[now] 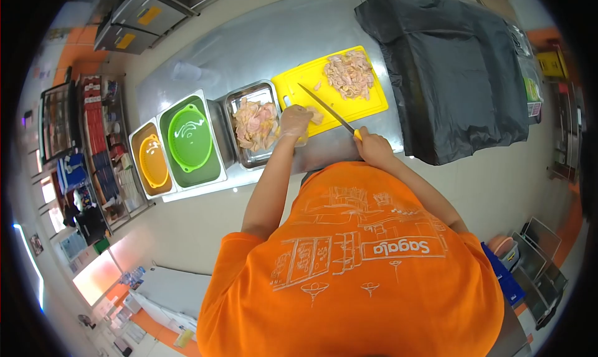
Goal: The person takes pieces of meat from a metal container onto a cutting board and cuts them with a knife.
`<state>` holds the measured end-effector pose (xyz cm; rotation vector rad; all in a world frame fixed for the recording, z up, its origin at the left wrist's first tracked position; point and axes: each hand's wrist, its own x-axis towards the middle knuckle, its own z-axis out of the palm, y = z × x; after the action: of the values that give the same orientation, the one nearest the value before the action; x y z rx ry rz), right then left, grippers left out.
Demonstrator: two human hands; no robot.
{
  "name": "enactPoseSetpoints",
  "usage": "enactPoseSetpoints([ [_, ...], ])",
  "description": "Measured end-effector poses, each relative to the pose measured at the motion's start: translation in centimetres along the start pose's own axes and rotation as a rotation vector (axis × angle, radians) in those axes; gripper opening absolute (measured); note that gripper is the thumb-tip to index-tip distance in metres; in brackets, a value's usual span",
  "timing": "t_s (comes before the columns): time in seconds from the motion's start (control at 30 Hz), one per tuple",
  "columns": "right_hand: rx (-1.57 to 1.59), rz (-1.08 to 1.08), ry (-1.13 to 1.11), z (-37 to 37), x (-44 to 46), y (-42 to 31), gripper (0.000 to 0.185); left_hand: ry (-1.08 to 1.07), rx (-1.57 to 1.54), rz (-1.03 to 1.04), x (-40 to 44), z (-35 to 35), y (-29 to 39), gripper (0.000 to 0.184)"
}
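Observation:
My left hand (pixel 295 120), in a thin clear glove, has its fingers closed on a piece of raw meat (pixel 316 115) at the lower left of the yellow cutting board (pixel 371 112). My right hand (pixel 374 146) is wrapped round the yellow handle of a long knife (pixel 326 107), whose blade points up and left over the board. A pile of cut meat (pixel 350 75) lies on the board's upper right part. Left of the board, a metal tray (pixel 250 90) holds larger raw meat pieces (pixel 255 124).
Further left, metal pans hold a green basket (pixel 190 138) and an orange basket (pixel 153 161). Black plastic sheeting (pixel 455 77) covers something at the right of the steel table (pixel 249 39). Shelves (pixel 103 133) stand at the far left.

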<state>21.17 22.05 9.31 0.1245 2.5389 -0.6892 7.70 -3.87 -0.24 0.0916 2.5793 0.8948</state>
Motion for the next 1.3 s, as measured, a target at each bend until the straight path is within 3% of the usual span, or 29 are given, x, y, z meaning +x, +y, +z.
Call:
enactPoseSetpoints([
  [0.07, 0.016, 0.064, 0.029, 0.0, 0.0, 0.1, 0.031, 0.067, -0.279, -0.124, -1.1, -1.5, 1.4, 0.028],
  [0.27, 0.022, 0.142, 0.115, -0.5, -0.9, 1.9, 0.032, -0.072, -1.057, -0.016, -0.7, -2.3, 4.5, 0.019],
  [0.37, 0.088, 0.156, 0.115, -0.8, -2.0, 0.9, 0.032, -0.084, -0.933, 0.038, 0.9, -2.2, 5.9, 0.023],
  [0.47, 0.109, 0.123, 0.137, -0.3, -2.1, 1.2, 0.032, 0.133, -0.648, 0.093, 2.7, 0.7, 3.7, 0.026],
  [0.57, 0.108, 0.105, 0.127, -0.2, -2.5, 0.9, 0.031, 0.07, -0.335, -0.135, 1.9, 0.3, 3.3, 0.031],
  [0.67, 0.098, 0.068, 0.069, 0.0, -2.8, 0.6, 0.03, 0.125, -0.46, -0.127, 2.9, 3.2, -0.7, 0.043],
  [0.77, 0.069, 0.038, 0.027, 0.7, -2.8, 0.7, 0.03, 0.055, -0.458, -0.204, 0.7, 0.1, 2.7, 0.041],
  [0.87, -0.007, 0.118, 0.112, 1.3, -2.5, 0.9, 0.03, 0.149, -0.357, -0.174, 2.0, 2.3, -0.8, 0.042],
  [0.97, 0.003, 0.112, 0.152, -0.3, -2.4, 0.0, 0.03, 0.156, -0.195, -0.162, 1.1, 1.1, 0.2, 0.035],
  [1.17, -0.113, 0.021, 0.059, -0.4, -1.4, -1.2, 0.03, 0.157, -0.254, -0.219, -0.6, 0.3, 2.9, 0.039],
  [1.3, -0.172, 0.01, 0.028, 0.2, -0.6, -1.1, 0.032, 0.176, -0.075, -0.144, -0.5, 1.3, 2.3, 0.041],
])
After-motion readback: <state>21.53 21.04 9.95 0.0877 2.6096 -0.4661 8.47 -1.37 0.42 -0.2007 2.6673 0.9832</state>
